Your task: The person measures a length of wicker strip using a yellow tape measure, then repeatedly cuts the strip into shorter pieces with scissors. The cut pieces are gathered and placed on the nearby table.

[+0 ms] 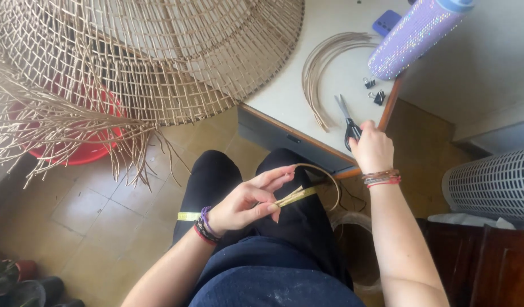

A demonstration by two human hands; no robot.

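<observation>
While left hand [245, 202] pinches cane strips [293, 196], right hand [373, 149] grips black-handled scissors [348, 122].

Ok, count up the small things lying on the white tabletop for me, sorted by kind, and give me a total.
Scissors: 1, the right hand is on the handles
Binder clips: 2
Bundle of curved cane strips: 1
Sparkly purple bottle: 1
Blue phone-like object: 1, partly hidden
Total: 6
</observation>
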